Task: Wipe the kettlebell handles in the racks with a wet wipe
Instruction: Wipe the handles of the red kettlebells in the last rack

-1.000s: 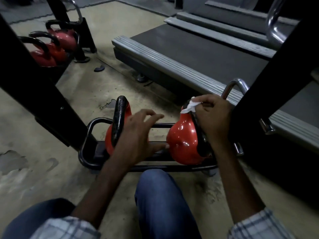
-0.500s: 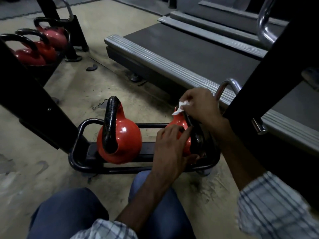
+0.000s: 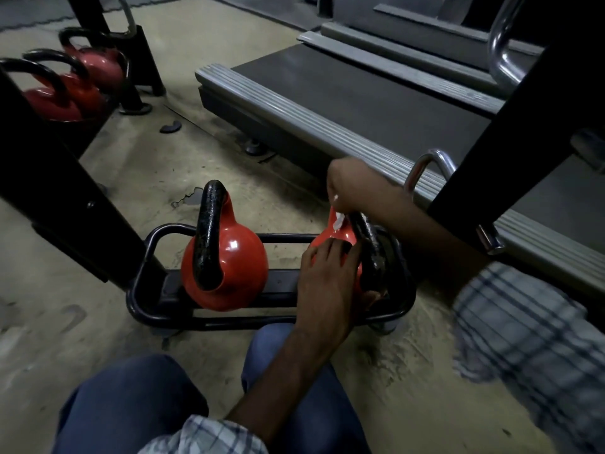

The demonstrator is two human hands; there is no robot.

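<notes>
Head view: your right hand (image 3: pixel 355 188) pinches the wet wipe (image 3: pixel 338 220) against the right kettlebell's handle (image 3: pixel 369 247) in the floor rack (image 3: pixel 147 299); your left hand (image 3: pixel 327 286) lies spread on its red body, holding nothing.

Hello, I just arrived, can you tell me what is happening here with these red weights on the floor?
A person kneeling on the floor is cleaning kettlebells in a low black rack. The right hand presses a white wet wipe against the black handle of the right kettlebell, and the left hand rests on its red body. The left kettlebell stands untouched beside it.
</notes>
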